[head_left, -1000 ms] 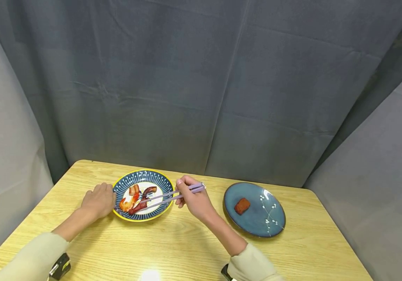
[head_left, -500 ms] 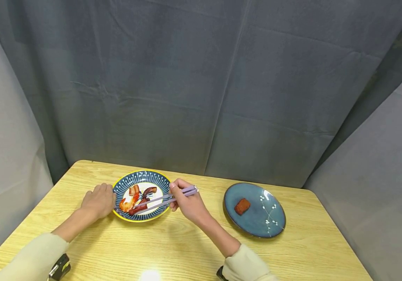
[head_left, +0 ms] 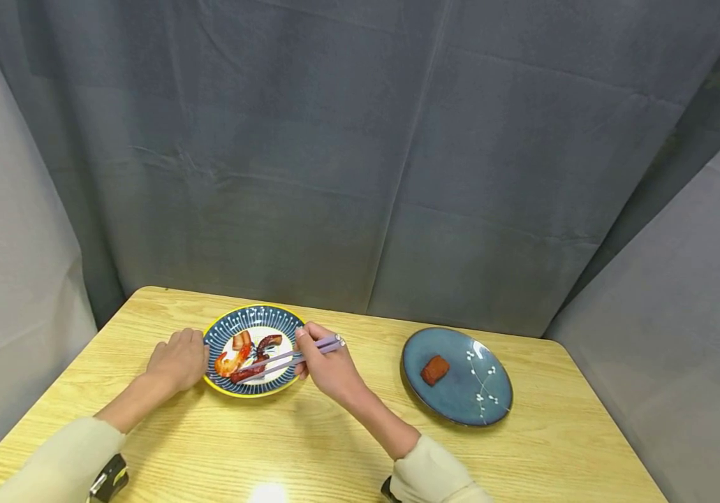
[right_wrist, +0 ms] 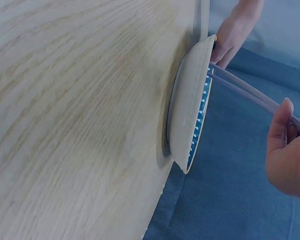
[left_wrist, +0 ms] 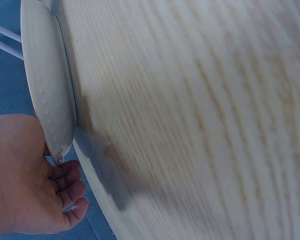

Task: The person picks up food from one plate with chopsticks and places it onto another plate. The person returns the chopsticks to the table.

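My left hand (head_left: 177, 360) grips the left rim of a deep blue-and-white patterned plate (head_left: 262, 316), its fingers curled at the edge in the left wrist view. On this plate lie an orange shrimp (head_left: 225, 367), a bacon-like strip (head_left: 241, 340), a dark curled piece resembling an octopus tentacle (head_left: 268, 342) and a dark red elongated piece (head_left: 251, 371). My right hand (head_left: 331, 367) holds lilac chopsticks (head_left: 331, 344) over the right rim. Their slightly parted tips reach the red piece; whether they pinch it I cannot tell. The wrist views hide the food.
A blue-grey plate (head_left: 460, 342) with a white blossom pattern stands to the right, bearing one reddish-brown block (head_left: 435, 370). Both plates are on a light wooden table (head_left: 334, 447). A grey curtain (head_left: 309, 175) hangs behind it, with pale cloth at both sides.
My right hand has moved left with the chopsticks, and their tips have shifted left along the dark red piece. The left hand and both plates have stayed in place.
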`<move>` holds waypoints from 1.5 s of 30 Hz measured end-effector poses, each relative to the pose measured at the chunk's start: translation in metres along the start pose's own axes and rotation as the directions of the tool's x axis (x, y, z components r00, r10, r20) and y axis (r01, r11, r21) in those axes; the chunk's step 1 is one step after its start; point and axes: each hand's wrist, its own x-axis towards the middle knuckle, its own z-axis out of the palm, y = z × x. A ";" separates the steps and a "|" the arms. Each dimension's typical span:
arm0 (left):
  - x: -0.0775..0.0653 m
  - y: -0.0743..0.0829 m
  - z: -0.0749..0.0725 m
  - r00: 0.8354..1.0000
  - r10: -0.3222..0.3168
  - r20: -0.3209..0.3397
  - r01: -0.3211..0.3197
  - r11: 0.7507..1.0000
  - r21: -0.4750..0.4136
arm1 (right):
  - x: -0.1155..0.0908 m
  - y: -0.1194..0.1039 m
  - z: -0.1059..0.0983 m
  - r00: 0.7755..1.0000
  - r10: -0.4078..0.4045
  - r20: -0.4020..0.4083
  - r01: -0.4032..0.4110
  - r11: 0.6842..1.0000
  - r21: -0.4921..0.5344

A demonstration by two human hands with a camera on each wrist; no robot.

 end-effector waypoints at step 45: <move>-0.001 0.002 -0.003 1.000 0.000 0.021 -0.001 1.000 0.018 | -0.005 0.010 -0.032 0.910 0.089 -0.404 -0.008 0.980 0.197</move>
